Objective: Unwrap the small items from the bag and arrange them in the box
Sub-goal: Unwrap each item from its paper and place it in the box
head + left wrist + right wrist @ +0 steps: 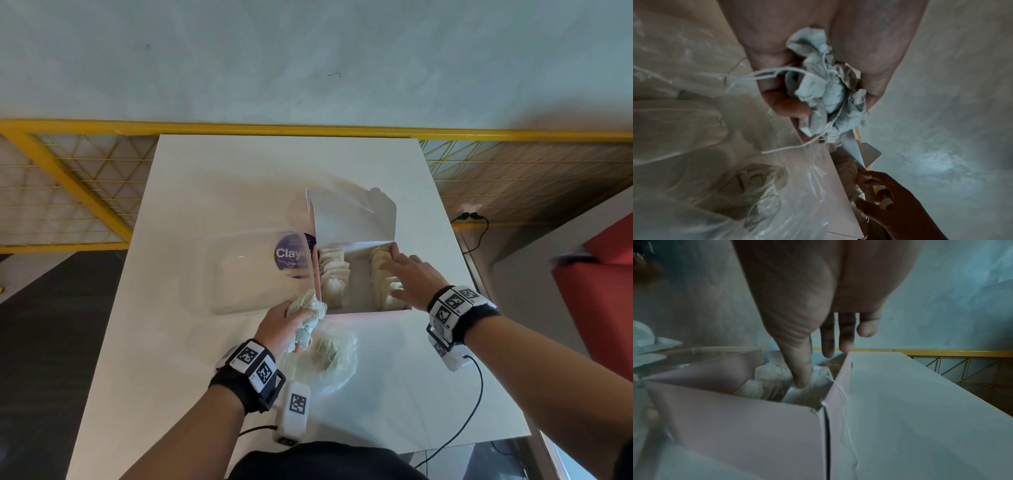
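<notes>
1. Right now your left hand [286, 320] is closed around a crumpled bunch of tea bags [305, 310], fingers curled tight on them, loose strings trailing from the bunch in the left wrist view.
2. That hand sits just off the near left corner of the pink box [370, 313], above the white table [239, 178].
3. Your right hand [412, 279] reaches into the right side of the box with fingers straight and spread; the thumb presses down on the right row of tea bags [382, 274] and nothing is gripped.
4. Inside the box a left row of tea bags [334, 270] stands along the left wall, with bare box floor between the two rows.
5. The box lid [352, 219] stands open at the far side.
6. The clear plastic bag [330, 356] lies on the table just in front of the box, beside your left wrist, with more tea bags inside it.
7. A clear plastic container [246, 270] with a purple round label lies touching the box's left side.
</notes>
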The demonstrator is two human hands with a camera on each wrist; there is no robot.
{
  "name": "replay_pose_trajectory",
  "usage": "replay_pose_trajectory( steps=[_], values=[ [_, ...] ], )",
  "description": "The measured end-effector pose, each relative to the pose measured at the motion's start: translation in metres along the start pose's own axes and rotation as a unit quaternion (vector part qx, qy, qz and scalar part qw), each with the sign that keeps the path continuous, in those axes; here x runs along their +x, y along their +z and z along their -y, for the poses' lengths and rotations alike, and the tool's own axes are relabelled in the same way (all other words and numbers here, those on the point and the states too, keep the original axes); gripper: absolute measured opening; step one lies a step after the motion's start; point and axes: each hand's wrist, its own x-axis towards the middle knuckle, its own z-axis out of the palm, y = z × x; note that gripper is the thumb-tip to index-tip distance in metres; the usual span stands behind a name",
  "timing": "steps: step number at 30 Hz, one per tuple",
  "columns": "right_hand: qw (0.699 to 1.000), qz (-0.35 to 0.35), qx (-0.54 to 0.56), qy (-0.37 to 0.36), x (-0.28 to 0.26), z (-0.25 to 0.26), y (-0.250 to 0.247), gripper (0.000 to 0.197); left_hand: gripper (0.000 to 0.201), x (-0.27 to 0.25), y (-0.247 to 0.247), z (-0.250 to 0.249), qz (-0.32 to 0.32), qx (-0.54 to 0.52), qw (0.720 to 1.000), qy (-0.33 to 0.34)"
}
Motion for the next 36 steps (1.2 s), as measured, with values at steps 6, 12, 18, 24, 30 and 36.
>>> replay_pose_trajectory(
  steps=[6, 12, 18, 24, 30, 36],
  values=[
    [0.996, 0.059, -0.047, 0.043, -0.002, 0.007, 0.004, 0.021, 0.014, 0.0, 0.0, -0.001, -0.004, -0.006, 1.0, -0.004],
    [0.997, 0.065, -0.009, 0.049, -0.004, 0.005, 0.001, 0.022, 0.015, -0.002, 0.0, -0.003, -0.003, -0.013, 1.0, -0.002],
    [0.992, 0.069, 0.086, 0.053, -0.006, 0.0, 0.004, 0.022, 0.007, -0.005, 0.001, -0.008, -0.006, -0.031, 1.0, -0.003],
    [0.992, 0.006, 0.126, 0.022, -0.015, 0.008, -0.006, 0.051, 0.009, -0.011, 0.001, -0.015, 0.012, -0.1, 0.995, -0.016],
    [0.935, -0.09, 0.342, -0.037, -0.047, 0.076, -0.038, 0.028, 0.013, -0.028, 0.005, -0.025, 0.074, -0.175, 0.982, -0.017],
    [0.869, -0.011, 0.495, -0.024, -0.058, 0.113, -0.022, 0.024, 0.02, -0.049, 0.004, -0.031, 0.144, -0.212, 0.967, 0.007]
  ],
)
